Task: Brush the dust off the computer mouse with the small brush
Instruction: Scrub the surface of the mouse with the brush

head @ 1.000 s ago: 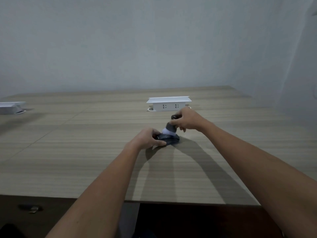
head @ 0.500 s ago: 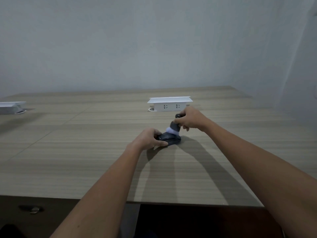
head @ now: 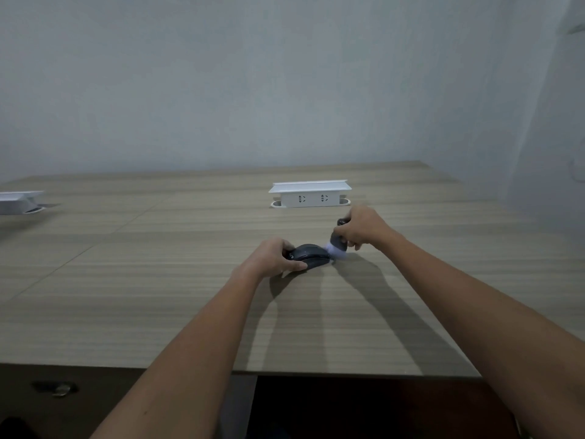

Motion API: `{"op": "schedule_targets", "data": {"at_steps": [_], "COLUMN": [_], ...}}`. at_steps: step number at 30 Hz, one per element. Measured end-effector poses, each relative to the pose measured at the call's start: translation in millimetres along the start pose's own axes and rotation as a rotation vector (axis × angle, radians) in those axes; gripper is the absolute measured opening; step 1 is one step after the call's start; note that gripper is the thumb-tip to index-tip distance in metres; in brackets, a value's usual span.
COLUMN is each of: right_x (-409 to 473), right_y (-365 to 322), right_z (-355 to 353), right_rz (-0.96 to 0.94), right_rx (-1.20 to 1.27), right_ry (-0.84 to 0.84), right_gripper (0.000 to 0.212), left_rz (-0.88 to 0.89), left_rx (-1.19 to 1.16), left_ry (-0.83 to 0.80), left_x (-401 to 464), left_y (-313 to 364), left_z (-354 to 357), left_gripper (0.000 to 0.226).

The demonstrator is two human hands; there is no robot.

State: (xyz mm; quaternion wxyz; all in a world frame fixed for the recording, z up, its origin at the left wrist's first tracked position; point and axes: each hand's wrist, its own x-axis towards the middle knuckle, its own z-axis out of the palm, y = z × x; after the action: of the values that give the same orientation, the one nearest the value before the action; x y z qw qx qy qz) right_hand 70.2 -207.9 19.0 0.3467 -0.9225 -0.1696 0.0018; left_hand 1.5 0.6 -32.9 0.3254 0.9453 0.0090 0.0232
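Observation:
A dark computer mouse (head: 308, 255) lies on the wooden table (head: 158, 280) in the middle of the view. My left hand (head: 273, 256) grips its left end and holds it in place. My right hand (head: 359, 228) is closed around the dark handle of the small brush (head: 338, 242). The brush's pale bristles point down and touch the right end of the mouse, just past its edge. The top of the mouse is uncovered between my two hands.
A white pop-up socket box (head: 310, 193) stands on the table just behind my right hand. A second white socket box (head: 19, 201) sits at the far left edge. The table's front edge runs across the bottom, with dark floor below.
My right hand has swept the brush from the top of the mouse to its right end. My left hand stays on the mouse.

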Motion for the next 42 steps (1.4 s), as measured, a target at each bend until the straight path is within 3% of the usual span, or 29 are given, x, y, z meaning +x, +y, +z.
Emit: {"op": "schedule_targets", "data": {"at_steps": [4,10,14,19,21,23,27,31,33,36,40,42], "right_x": [-8,-11,-14,-15,-18,-20,-21,-26,-25,-21,-23,-20], "right_y": [6,18,22,25,27,34,47,48,50,51,41,41], "right_z": [0,0,3,2,1,1,0,2,3,1,-2,0], "right_rz": [-0.027,-0.112,-0.196,-0.235,-0.209,-0.173,-0.184,-0.217,-0.211,-0.233,-0.259,-0.252], "right_rx": [0.095,0.062,0.059,0.128,0.233,0.188,0.037,0.266,0.189,0.011,0.215,0.070], "right_ry": [-0.045,0.085,0.041,0.202,0.103,0.024,0.206,-0.025,-0.016,0.172,-0.068,-0.078], "right_gripper": [0.014,0.018,0.021,0.024,0.023,0.021,0.021,0.019,0.017,0.018,0.022,0.022], "left_rz": [-0.007,0.001,-0.009,0.002,-0.002,0.004,0.005,0.013,0.002,0.002,-0.007,-0.009], "left_rx": [0.021,0.003,-0.039,-0.059,-0.066,-0.066,-0.052,-0.048,-0.043,-0.081,-0.090,-0.093], "left_ry": [0.011,0.037,0.028,-0.004,0.000,0.006,-0.007,-0.009,-0.014,-0.022,-0.011,-0.009], "left_x": [0,-3,-2,3,6,8,8,10,10,9,6,5], "left_y": [1,0,1,1,0,0,3,4,5,5,9,10], "left_z": [0,2,3,6,7,8,8,8,9,11,10,11], "left_gripper": [0.035,0.037,0.041,0.042,0.038,0.035,0.031,0.030,0.029,0.027,0.029,0.029]}}
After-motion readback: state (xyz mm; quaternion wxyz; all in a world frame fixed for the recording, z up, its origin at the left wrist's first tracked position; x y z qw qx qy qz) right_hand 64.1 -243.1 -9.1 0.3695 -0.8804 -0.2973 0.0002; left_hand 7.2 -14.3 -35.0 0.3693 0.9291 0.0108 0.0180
